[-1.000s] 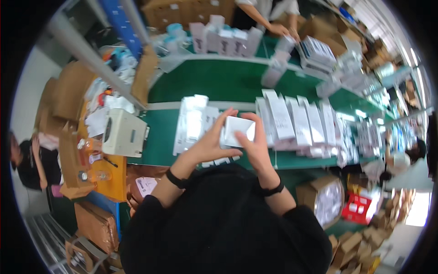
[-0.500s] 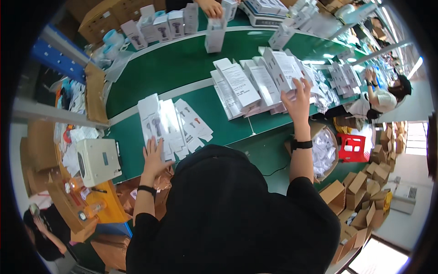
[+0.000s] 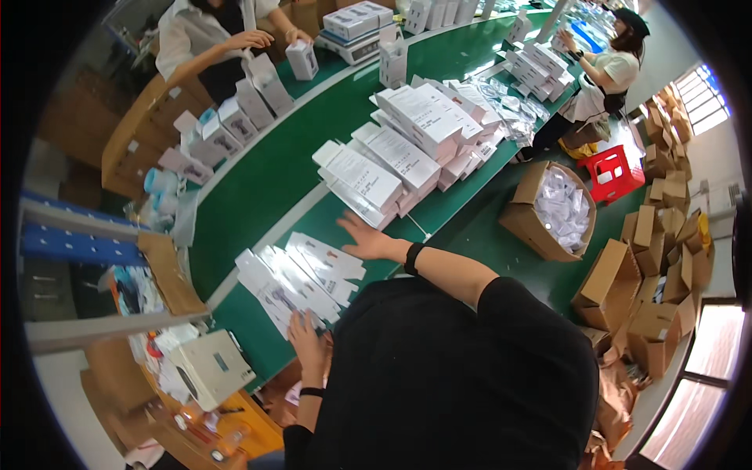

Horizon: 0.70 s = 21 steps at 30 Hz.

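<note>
Flattened white cartons (image 3: 286, 282) with printed pictures lie fanned out on the green worktable (image 3: 258, 356). My left hand (image 3: 305, 337) touches their near edge, fingers apart, gripping nothing. Over the table, between these flat cartons and the piles of white cartons (image 3: 392, 157), my right hand (image 3: 366, 238) hangs with its fingers spread and empty. The nearest pile (image 3: 359, 176) is just beyond its fingertips. Both wrists wear a dark band.
Across the green belt, a person (image 3: 211, 47) handles a small white box (image 3: 301, 60) beside several upright boxes. A pale machine (image 3: 211, 368) stands at left. To the right are a carton of white packets (image 3: 548, 227), a red stool (image 3: 615, 174) and open brown cartons (image 3: 611, 286).
My right hand has left the carton piles and moved left, toward the flat cartons. My left hand stays at their near edge. The whole view has turned, showing more of the person across.
</note>
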Each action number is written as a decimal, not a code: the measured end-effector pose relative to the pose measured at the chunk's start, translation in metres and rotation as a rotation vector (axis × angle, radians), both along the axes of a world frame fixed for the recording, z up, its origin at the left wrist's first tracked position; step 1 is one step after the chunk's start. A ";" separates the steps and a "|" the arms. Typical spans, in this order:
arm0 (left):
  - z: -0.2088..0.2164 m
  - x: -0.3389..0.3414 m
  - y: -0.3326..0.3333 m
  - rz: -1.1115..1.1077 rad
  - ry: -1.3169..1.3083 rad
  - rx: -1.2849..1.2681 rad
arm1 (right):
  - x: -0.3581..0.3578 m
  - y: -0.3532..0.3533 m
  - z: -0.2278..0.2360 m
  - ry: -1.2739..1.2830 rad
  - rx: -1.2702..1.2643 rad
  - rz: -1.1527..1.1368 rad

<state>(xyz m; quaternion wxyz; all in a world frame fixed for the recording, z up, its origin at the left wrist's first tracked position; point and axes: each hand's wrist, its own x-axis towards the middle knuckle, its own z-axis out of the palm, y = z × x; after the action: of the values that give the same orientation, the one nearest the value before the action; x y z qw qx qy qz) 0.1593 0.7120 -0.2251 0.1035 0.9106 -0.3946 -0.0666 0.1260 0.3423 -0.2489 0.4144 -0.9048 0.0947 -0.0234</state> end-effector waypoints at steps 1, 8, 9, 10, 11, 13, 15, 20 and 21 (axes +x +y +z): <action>0.008 -0.003 -0.003 -0.012 -0.019 -0.003 | 0.009 -0.002 -0.002 0.051 -0.081 -0.145; 0.033 -0.002 0.019 -0.026 0.123 -0.077 | 0.019 -0.007 0.014 0.077 0.007 -0.317; 0.043 0.005 0.020 -0.033 0.096 -0.127 | 0.020 -0.007 0.012 0.040 -0.003 -0.363; 0.057 0.012 0.021 -0.033 0.068 -0.177 | 0.023 -0.003 0.016 0.028 -0.009 -0.368; 0.075 0.018 0.013 -0.038 0.043 -0.232 | 0.023 0.000 0.025 0.093 0.029 -0.380; 0.124 0.018 -0.011 0.071 -0.014 -0.318 | 0.027 0.009 0.058 0.100 0.261 -0.265; 0.169 0.028 -0.033 0.165 -0.063 -0.408 | 0.036 0.034 0.095 -0.147 0.386 0.023; 0.200 0.062 -0.048 0.368 0.622 -0.765 | 0.033 0.084 0.212 -0.477 -0.142 0.241; 0.201 0.076 -0.051 0.407 0.653 -0.637 | 0.036 0.083 0.213 -0.540 -0.187 0.248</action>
<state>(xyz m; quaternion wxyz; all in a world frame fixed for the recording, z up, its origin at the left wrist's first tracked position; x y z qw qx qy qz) 0.2355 0.6613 -0.0244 0.5055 0.8238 -0.1567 -0.2029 0.1616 0.4256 -0.0362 0.3390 -0.9048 -0.1326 -0.2209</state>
